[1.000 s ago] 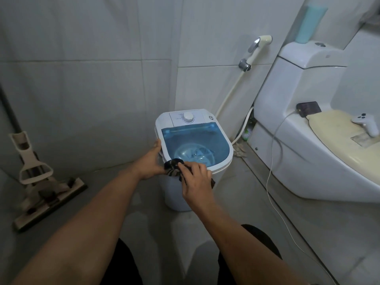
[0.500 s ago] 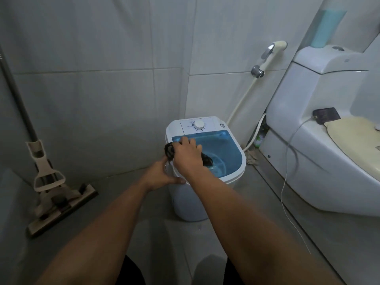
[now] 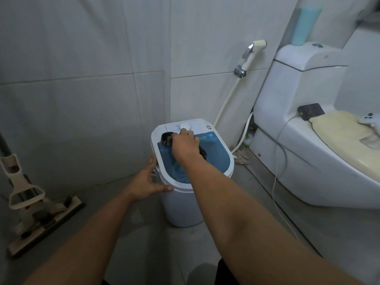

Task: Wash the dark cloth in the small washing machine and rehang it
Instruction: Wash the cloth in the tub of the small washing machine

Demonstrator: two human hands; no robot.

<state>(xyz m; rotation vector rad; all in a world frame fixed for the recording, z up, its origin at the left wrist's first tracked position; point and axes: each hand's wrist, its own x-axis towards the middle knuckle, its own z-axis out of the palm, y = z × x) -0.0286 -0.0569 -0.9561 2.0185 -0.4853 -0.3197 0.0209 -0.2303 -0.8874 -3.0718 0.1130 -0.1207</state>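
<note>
Indoors, grey tiled floor (image 3: 257, 212), washing machine (image 3: 185, 202), toilet (image 3: 308, 161)

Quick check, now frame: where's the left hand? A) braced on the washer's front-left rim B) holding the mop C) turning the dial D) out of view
A: the left hand presses against the rim of the washing machine, while the right hand holds the dark cloth near the dial.

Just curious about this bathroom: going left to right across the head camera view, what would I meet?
Floor squeegee → left hand → small washing machine → sprayer → toilet → white controller.
</note>
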